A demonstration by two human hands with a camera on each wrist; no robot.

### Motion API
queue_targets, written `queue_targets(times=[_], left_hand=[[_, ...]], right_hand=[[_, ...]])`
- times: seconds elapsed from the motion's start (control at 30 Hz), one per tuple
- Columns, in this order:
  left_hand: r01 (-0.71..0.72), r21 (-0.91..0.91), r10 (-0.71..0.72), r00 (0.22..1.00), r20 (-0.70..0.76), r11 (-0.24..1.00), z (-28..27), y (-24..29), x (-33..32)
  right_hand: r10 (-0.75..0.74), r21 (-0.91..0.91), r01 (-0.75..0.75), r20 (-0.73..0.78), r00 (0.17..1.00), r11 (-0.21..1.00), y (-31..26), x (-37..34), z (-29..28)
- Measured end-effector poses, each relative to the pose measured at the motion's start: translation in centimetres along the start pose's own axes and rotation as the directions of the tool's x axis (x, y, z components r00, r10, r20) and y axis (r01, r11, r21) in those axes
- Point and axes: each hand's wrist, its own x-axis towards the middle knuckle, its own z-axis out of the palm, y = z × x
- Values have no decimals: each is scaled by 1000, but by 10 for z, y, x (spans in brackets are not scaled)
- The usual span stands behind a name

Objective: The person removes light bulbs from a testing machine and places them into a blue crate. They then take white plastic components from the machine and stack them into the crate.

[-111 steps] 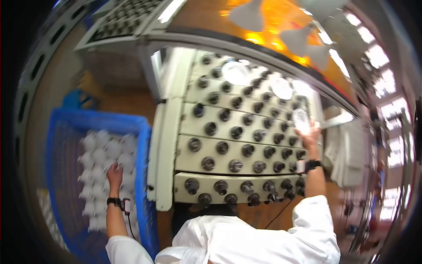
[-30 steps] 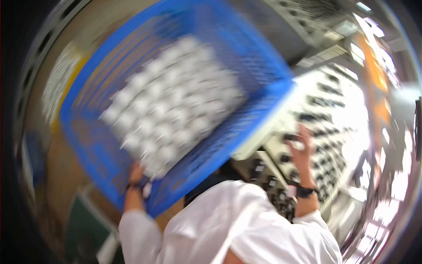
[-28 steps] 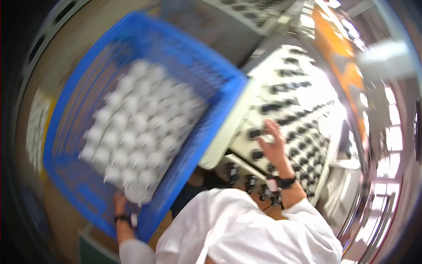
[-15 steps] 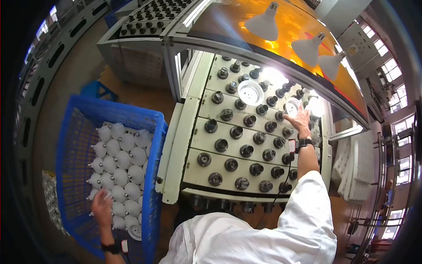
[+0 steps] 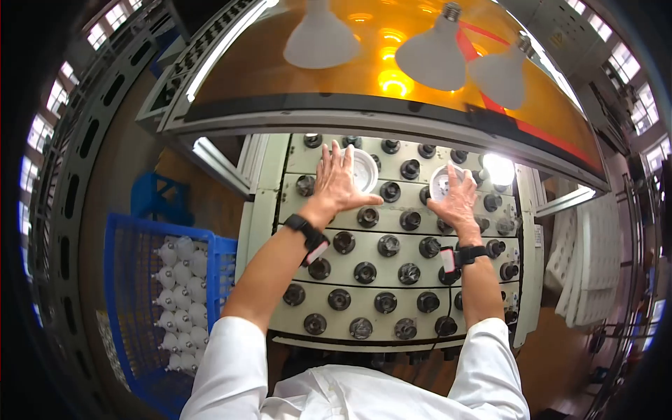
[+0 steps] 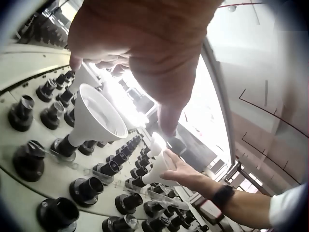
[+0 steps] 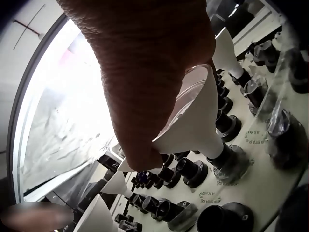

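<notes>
Rows of black lamp sockets (image 5: 388, 245) cover a pale panel (image 5: 332, 280), with white reflector bulbs standing in some of them. My left hand (image 5: 334, 189) is spread over the panel at a bulb (image 5: 365, 172), its fingers straight; in the left wrist view that bulb (image 6: 99, 116) sits upright in its socket below the hand. My right hand (image 5: 458, 201) holds another bulb (image 5: 439, 183) by its wide rim, thumb on one side and fingers on the other. In the right wrist view this bulb's (image 7: 198, 121) neck is in a socket. Just beyond it glows a lit bulb (image 5: 498, 169).
A blue basket (image 5: 124, 294) with several bulbs (image 5: 183, 301) stands left of the panel. An orange see-through cover (image 5: 259, 77) in a metal frame hangs over the back, with three bulbs (image 5: 432, 56) on it. White trays (image 5: 588, 259) lean at the right.
My left hand has left the blue basket and come right, over the panel. My right hand, over the panel's front sockets a second ago, has moved back to the bulb. The head view has shifted.
</notes>
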Motion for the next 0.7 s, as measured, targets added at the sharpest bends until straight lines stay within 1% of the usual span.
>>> queue_targets(times=[0.07, 0.1, 0.13, 0.23, 0.27, 0.3, 0.33, 0.37, 0.43, 0.47, 0.53, 0.57, 0.6, 0.63, 0.67, 0.7], left_hand=[[64, 61, -68, 995, 77, 996, 10, 5, 26], [80, 137, -93, 992, 91, 987, 15, 7, 31], [70, 140, -84, 992, 99, 988, 19, 5, 35], [80, 150, -92, 993, 78, 986, 24, -5, 41], [78, 130, -92, 991, 100, 988, 25, -8, 45], [85, 153, -107, 984, 140, 984, 20, -1, 45], [93, 178, -125, 976, 180, 980, 15, 5, 42], [90, 181, -123, 976, 180, 979, 14, 6, 41], [15, 221, -65, 973, 221, 975, 8, 6, 38], [15, 224, -64, 974, 217, 974, 8, 3, 37], [-42, 146, 18, 986, 164, 988, 3, -1, 31], [-35, 150, 11, 987, 160, 988, 3, 0, 29], [-89, 199, 66, 991, 120, 976, 3, 5, 23], [-158, 242, 154, 987, 32, 957, 1, 13, 12], [-224, 295, 250, 967, -52, 929, -2, 22, 5], [-276, 202, 300, 948, -104, 940, -15, 35, 2]], right_hand=[[11, -7, -11, -7, 1000, 1000, -2, 0, 4], [1, -7, -2, -17, 1000, 1000, -2, 1, 5], [-11, -10, 10, -26, 1000, 1000, -2, 2, 5], [33, -43, -33, -4, 999, 999, -5, 11, 6], [48, -56, -48, 2, 999, 997, -7, 14, 6], [67, -54, -65, 45, 997, 996, -9, 18, 3], [71, -52, -69, 48, 996, 996, -11, 18, 1], [67, -71, -62, 67, 996, 996, -14, 19, -1], [62, -100, -54, 85, 994, 994, -16, 21, -4], [61, -97, -53, 80, 995, 994, -16, 20, -5], [64, -54, -60, 82, 995, 997, -15, 19, -7], [49, -50, -45, 79, 996, 998, -16, 20, -6], [58, -61, -53, 77, 995, 997, -15, 19, -3], [67, -75, -61, 78, 995, 995, -13, 19, -1], [57, -74, -51, 81, 995, 996, -12, 22, -1], [70, -87, -65, 56, 996, 994, -10, 23, 0]])
